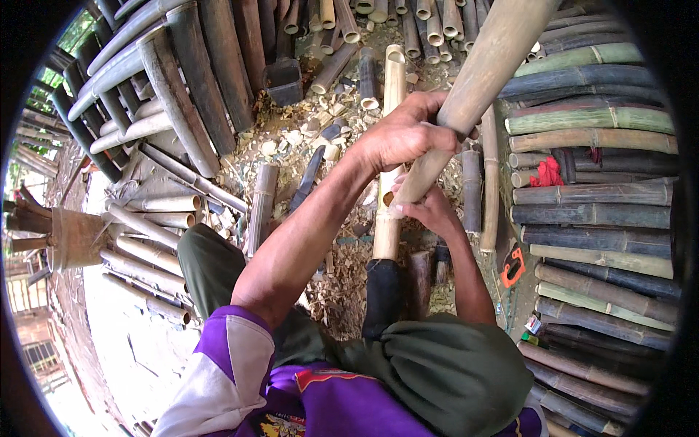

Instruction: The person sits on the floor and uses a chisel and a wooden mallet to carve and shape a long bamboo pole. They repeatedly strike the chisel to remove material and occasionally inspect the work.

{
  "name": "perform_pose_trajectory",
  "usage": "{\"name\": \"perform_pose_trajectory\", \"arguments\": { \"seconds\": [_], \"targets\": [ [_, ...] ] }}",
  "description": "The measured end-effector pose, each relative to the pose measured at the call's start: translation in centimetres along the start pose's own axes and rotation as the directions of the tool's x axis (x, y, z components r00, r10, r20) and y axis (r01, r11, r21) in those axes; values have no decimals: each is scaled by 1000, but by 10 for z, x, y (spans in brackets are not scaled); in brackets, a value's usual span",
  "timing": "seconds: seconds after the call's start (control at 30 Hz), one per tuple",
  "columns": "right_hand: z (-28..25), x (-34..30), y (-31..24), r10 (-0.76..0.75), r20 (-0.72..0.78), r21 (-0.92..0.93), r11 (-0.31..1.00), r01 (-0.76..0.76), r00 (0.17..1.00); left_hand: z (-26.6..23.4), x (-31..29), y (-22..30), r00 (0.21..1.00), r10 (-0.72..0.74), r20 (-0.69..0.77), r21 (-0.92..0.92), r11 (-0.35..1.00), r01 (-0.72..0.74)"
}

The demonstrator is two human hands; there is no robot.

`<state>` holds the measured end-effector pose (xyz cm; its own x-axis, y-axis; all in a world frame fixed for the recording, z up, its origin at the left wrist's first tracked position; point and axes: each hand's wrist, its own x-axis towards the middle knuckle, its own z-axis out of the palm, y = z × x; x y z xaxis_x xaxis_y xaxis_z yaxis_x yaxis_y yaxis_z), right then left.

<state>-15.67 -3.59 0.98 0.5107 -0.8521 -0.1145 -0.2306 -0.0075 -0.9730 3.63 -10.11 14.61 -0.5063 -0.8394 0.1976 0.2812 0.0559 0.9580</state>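
My left hand (415,135) is wrapped around a thick, pale brown pole (495,54) of wood or bamboo, which slants up toward the upper right. Its lower end is cut to a slant. At that end, my right hand (435,211) closes its fingers on the tip, some of them hidden behind it. Directly beneath lies a pale bamboo tube (387,240) with a dark hole in its side, pointing away from me. The near end of the tube meets a black wrapping (384,291) between my legs.
Wood chips (320,120) cover the ground. A large knife (309,175) lies left of the tube, beside a short bamboo piece (263,197). Stacked bamboo poles (593,193) line the right side, with an orange-handled tool (512,268) nearby. A dark bucket (284,81) stands far left.
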Motion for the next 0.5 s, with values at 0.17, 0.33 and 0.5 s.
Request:
{"name": "perform_pose_trajectory", "arguments": {
  "seconds": [0.17,0.33,0.5],
  "targets": [
    [3,14,37,-49,-87,-160,987,34,995,3,-8,-15,993,-46,113,80,996,37],
    [3,10,53,-82,-62,-231,971,66,995,4,-10,-24,984,-65,168,129,991,43],
    [6,8,58,-43,-90,-208,978,23,995,6,-7,-27,980,-95,172,95,992,80]
  ]
}}
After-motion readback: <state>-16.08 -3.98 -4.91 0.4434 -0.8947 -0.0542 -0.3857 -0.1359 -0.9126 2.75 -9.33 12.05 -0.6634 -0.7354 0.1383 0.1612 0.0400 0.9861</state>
